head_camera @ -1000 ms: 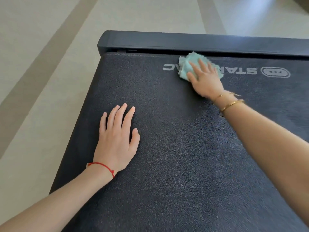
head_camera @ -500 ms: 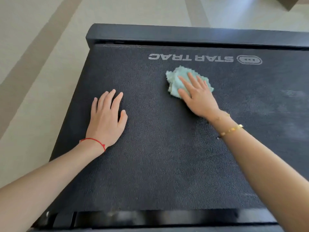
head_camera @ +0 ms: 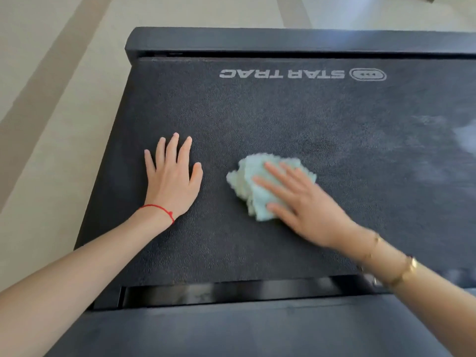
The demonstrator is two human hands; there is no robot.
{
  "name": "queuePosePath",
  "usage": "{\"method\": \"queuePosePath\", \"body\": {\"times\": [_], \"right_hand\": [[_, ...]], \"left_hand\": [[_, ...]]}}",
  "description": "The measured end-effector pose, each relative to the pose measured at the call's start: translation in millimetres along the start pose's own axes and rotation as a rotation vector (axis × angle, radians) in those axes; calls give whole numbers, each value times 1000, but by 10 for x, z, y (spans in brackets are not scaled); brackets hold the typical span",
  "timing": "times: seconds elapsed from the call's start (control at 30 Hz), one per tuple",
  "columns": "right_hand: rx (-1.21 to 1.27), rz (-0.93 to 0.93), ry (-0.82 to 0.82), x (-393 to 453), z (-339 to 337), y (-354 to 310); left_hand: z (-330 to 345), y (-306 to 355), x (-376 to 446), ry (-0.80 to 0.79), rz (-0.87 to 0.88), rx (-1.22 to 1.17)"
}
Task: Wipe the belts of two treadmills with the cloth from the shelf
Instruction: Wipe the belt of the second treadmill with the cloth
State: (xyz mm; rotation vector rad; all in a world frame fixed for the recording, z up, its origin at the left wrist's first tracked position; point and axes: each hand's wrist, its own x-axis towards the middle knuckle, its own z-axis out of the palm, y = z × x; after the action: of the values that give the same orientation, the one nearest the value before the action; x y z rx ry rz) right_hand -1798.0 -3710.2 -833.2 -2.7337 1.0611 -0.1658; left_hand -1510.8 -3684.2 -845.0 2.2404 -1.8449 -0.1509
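A black textured treadmill belt [head_camera: 270, 119] fills most of the view, with white STAR TRAC lettering [head_camera: 282, 73] upside down near its far end. A crumpled pale blue-green cloth [head_camera: 253, 186] lies on the belt's middle. My right hand [head_camera: 306, 204] presses flat on the cloth, fingers spread over it, blurred by motion. My left hand [head_camera: 172, 179] rests flat on the bare belt to the left of the cloth, fingers apart, holding nothing. A red string circles the left wrist and gold bracelets the right.
The treadmill's black end cap [head_camera: 283, 41] runs across the far edge, and a dark frame panel [head_camera: 231, 328] lies at the near edge. Beige floor with darker stripes [head_camera: 51, 99] borders the left side. Pale dusty smears [head_camera: 458, 143] mark the belt at the right.
My right hand has dragged the cloth from the far end by the lettering back toward me and slightly left. My left hand has stayed flat on the belt.
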Motion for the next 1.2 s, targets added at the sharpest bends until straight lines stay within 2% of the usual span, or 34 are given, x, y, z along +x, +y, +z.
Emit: {"method": "queuePosePath", "body": {"times": [0.1,0.17,0.23,0.37,0.43,0.57,0.67,0.73,0.8,0.93,1.0,1.1,1.2], "right_hand": [[0,314,96,417,-94,508],[-4,436,93,559,-86,487],[-6,347,99,471,23,186],[-1,-11,14,-158,113,-505],[29,-56,-21,-403,53,-577],[5,12,-14,-375,-33,-69],[-3,287,78,35,-93,431],[-4,430,107,260,-94,471],[-19,369,121,280,13,203],[-10,-51,-8,-304,82,-555],[15,-132,-69,-529,13,-602],[1,-103,-72,-481,-52,-256],[-14,82,20,-77,-51,229]], "left_hand": [[9,4,-21,11,1,29],[21,12,-28,22,0,31],[32,14,-39,33,0,33],[53,3,-44,60,8,34],[56,-5,-43,59,8,35],[58,-9,-43,57,17,53],[50,-6,-43,47,10,62],[44,1,-40,41,8,69],[43,1,-41,41,9,68],[56,-2,-58,74,21,54],[55,-3,-59,68,20,51],[46,1,-58,57,22,62],[38,1,-61,46,22,73]]}}
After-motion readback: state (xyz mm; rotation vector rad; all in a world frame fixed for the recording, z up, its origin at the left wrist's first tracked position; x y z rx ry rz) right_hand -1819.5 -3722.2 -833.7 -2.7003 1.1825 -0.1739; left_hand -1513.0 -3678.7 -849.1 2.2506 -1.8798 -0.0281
